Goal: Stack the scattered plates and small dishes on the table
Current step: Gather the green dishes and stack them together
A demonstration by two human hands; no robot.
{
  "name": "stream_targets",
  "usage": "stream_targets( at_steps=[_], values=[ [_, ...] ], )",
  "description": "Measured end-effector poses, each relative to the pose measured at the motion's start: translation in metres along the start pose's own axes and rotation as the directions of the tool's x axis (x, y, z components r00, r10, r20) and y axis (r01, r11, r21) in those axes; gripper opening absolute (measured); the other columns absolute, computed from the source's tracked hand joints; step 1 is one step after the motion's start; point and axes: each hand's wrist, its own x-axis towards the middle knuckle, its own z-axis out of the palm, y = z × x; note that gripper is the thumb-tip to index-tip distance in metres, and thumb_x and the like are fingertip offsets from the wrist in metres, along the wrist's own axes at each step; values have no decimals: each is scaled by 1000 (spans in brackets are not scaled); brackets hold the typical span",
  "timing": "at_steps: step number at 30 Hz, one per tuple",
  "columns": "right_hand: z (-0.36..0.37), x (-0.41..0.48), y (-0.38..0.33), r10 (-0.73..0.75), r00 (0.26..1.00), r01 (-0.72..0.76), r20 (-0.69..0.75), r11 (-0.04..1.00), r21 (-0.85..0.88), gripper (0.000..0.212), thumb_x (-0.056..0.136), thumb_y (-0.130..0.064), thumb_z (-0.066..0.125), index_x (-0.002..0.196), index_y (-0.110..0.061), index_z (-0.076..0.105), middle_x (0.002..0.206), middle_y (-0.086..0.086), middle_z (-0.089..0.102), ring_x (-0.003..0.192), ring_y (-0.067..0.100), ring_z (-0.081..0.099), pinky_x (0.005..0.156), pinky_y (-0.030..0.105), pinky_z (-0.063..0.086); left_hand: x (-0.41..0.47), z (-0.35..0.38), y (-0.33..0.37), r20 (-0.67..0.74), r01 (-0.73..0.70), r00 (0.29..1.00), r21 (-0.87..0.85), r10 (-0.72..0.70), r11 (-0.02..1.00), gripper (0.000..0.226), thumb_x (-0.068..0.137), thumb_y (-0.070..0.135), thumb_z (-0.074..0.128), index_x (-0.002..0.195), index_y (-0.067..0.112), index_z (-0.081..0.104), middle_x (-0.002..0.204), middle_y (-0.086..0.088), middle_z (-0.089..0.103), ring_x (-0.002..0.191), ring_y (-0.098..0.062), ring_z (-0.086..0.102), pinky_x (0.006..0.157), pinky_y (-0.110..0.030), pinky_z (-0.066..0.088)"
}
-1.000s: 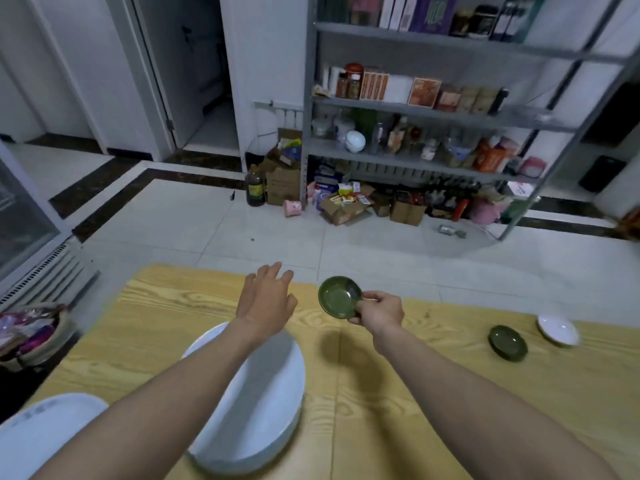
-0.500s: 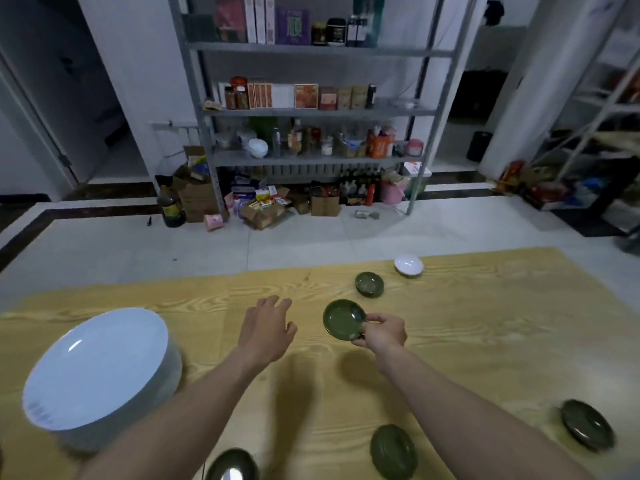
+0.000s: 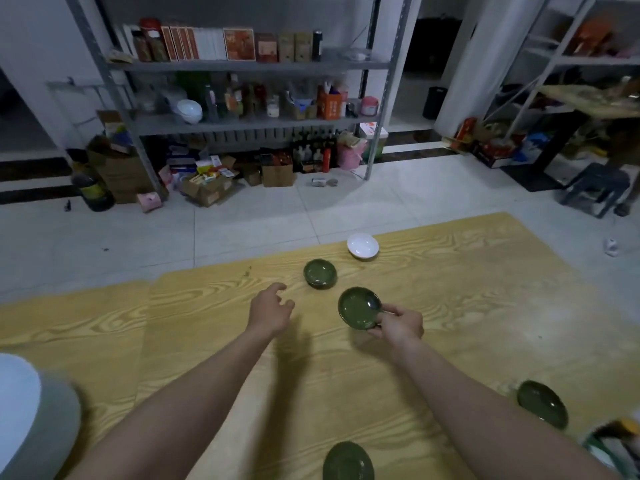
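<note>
My right hand (image 3: 400, 323) pinches a small green dish (image 3: 359, 308) by its rim and holds it tilted above the wooden table (image 3: 485, 306). My left hand (image 3: 272, 311) hovers over the table with loosely spread fingers and holds nothing. A second green dish (image 3: 320, 273) lies just beyond both hands, and a small white dish (image 3: 363, 245) sits behind it near the far edge. Two more green dishes lie closer to me, one at the right (image 3: 542, 403) and one at the bottom edge (image 3: 348, 462). A stack of large white plates (image 3: 31, 410) stands at the far left.
Beyond the table's far edge is tiled floor, then a metal shelf (image 3: 242, 67) packed with boxes and bottles. Cardboard boxes (image 3: 207, 185) lie under it. A colourful packet (image 3: 620, 441) pokes in at the bottom right corner.
The view has swung right, so the white plate stack has slid to the left edge. My right hand still holds the green dish, now closer to the far green dish; my left hand reaches forward.
</note>
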Motion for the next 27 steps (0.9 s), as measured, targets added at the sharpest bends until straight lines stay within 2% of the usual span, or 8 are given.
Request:
stream_targets(
  at_steps=[4, 7, 11, 13, 20, 21, 25, 27],
  values=[
    [-2, 33, 2, 47, 999, -47, -9, 999, -2, 35, 76, 18, 67, 106, 2, 70, 99, 24, 70, 75, 33, 72, 45, 24, 57, 34, 26, 3, 8, 141, 990, -197, -142, 970, 32, 92, 17, 62, 124, 18, 61, 107, -9, 63, 92, -27, 60, 79, -28, 46],
    [-4, 52, 2, 83, 997, -83, -2, 997, -4, 31, 77, 17, 67, 101, -2, 69, 98, 22, 70, 75, 30, 72, 49, 25, 59, 55, 45, 4, 15, 223, 973, -302, -229, 927, 29, 89, 15, 63, 118, 19, 62, 102, -9, 65, 79, -25, 61, 75, -31, 49],
    [-5, 73, -2, 121, 993, -121, 3, 992, 40, 29, 77, 17, 68, 100, -2, 67, 96, 22, 70, 66, 26, 70, 44, 23, 56, 80, 69, 6, 30, 305, 946, -412, -322, 859, 26, 89, 12, 64, 114, 19, 62, 94, -11, 69, 73, -26, 64, 63, -30, 51],
    [-4, 84, -3, 137, 990, -138, 7, 989, 61, 29, 77, 18, 69, 99, -1, 67, 96, 23, 70, 66, 28, 70, 45, 25, 57, 93, 81, 8, 23, 323, 938, -420, -346, 848, 22, 88, 13, 66, 109, 20, 64, 89, -9, 69, 72, -27, 65, 67, -34, 54],
    [-3, 110, -3, 161, 987, -159, -24, 985, 72, 26, 78, 16, 71, 93, -5, 65, 96, 23, 71, 73, 30, 73, 55, 27, 61, 131, 112, 5, -41, 332, 920, -442, -389, 833, 15, 84, 11, 69, 83, 26, 66, 98, -11, 73, 85, -29, 69, 83, -38, 58],
    [-4, 113, -3, 166, 986, -164, -24, 983, 77, 27, 78, 16, 70, 96, -4, 65, 96, 23, 71, 74, 30, 73, 56, 28, 61, 135, 114, 5, -63, 331, 914, -458, -401, 825, 15, 84, 9, 70, 82, 23, 66, 98, -10, 72, 83, -28, 70, 82, -38, 59],
    [-5, 122, -3, 172, 985, -171, 0, 981, 91, 32, 81, 19, 66, 107, 2, 64, 102, 24, 69, 82, 35, 73, 57, 29, 61, 148, 120, 7, -99, 319, 895, -541, -435, 778, 21, 86, -7, 65, 82, 12, 59, 99, -9, 62, 67, -20, 64, 56, -30, 59],
    [-5, 124, -5, 170, 985, -170, 6, 981, 95, 34, 81, 20, 64, 111, 4, 62, 104, 24, 69, 82, 35, 73, 55, 28, 61, 151, 122, 9, -120, 316, 884, -561, -452, 765, 28, 86, -14, 61, 80, 13, 55, 101, -11, 60, 68, -20, 64, 55, -34, 60]
  ],
)
